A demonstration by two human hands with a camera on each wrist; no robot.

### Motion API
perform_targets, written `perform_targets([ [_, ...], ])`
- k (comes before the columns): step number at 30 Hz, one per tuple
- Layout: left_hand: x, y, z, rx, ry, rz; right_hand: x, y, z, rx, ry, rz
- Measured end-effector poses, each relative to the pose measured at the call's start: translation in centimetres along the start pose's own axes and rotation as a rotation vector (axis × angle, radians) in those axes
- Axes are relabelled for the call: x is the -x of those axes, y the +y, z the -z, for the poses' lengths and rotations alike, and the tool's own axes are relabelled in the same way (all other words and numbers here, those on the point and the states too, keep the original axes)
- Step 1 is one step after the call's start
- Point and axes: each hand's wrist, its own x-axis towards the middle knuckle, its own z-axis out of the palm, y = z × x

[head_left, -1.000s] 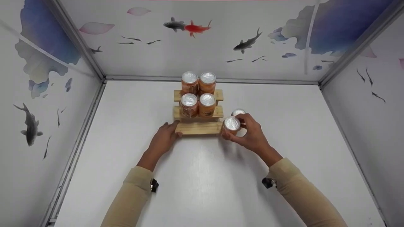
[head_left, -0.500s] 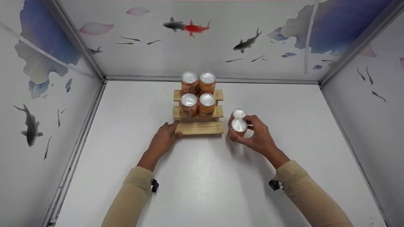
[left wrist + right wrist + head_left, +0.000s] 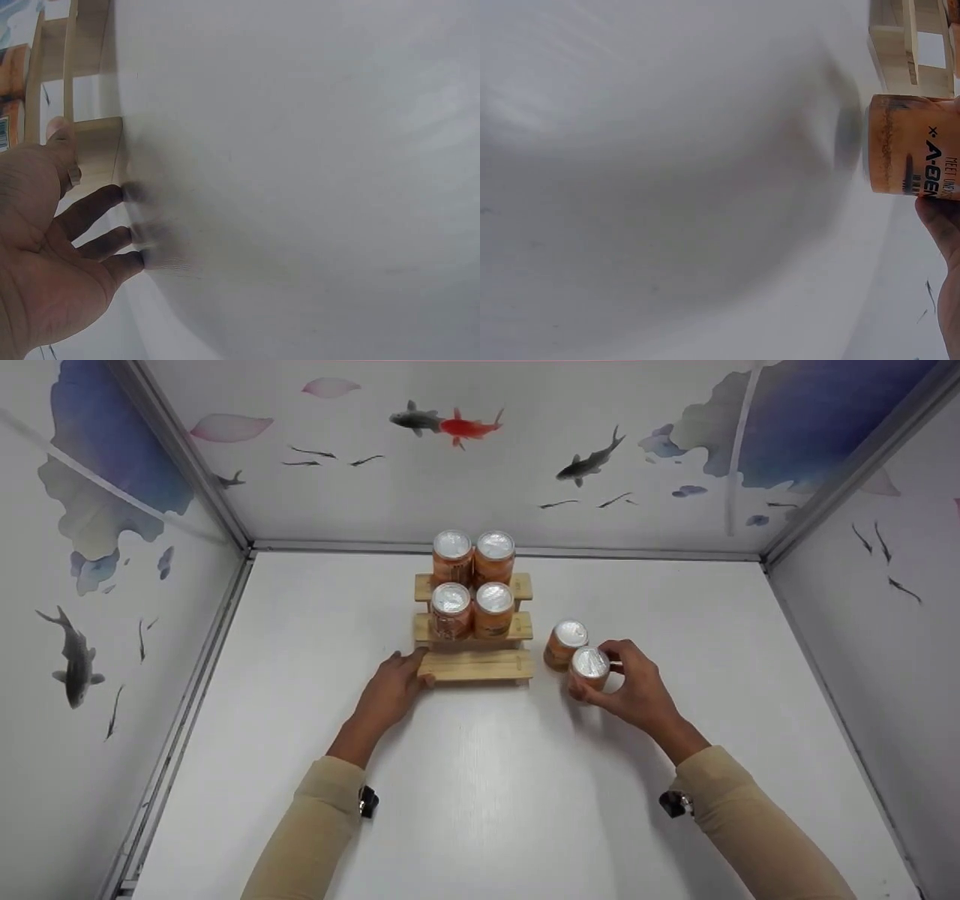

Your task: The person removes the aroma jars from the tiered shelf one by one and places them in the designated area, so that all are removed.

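Note:
A small three-step wooden rack [image 3: 476, 666] stands at the centre of the white table in the head view. My left hand [image 3: 390, 690] grips the left end of its lowest step between thumb and forefinger; the other fingertips touch the tabletop in the left wrist view. My right hand [image 3: 634, 690] holds an orange can [image 3: 590, 664] with a silvery top, upright, right of the rack. In the right wrist view dark lettering shows on this can [image 3: 915, 146], whose base appears slightly above the table. Just behind and left of it stands another orange can [image 3: 566, 645].
Two orange cans [image 3: 451, 611] stand side by side on the middle step. Another pair of cans [image 3: 493, 559] occupies the top step. White panels [image 3: 480, 495] painted with fish and leaves enclose the table at the back and sides.
My right hand has carried its can from the rack's right end further right and toward me, uncovering the can behind it. The left hand and the rack keep their places.

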Motion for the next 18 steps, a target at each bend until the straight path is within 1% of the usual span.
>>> perform_targets([
  [4,-0.1,0.0,-0.1,-0.002,-0.011,0.02,0.1,0.9,0.5,0.019,0.006,-0.02],
  [9,-0.2,-0.1,-0.2,-0.003,-0.024,0.037,0.1,2.0,1.0,0.033,0.038,-0.023],
  [11,-0.2,-0.1,-0.2,-0.003,-0.026,0.035,-0.1,2.3,1.1,0.029,0.052,-0.04],
  [15,-0.1,-0.1,-0.1,0.005,-0.017,0.016,-0.6,2.7,1.2,0.024,0.076,-0.084],
  [18,-0.1,-0.5,-0.2,0.011,0.02,-0.037,-1.0,2.9,1.2,0.022,0.092,-0.109],
])
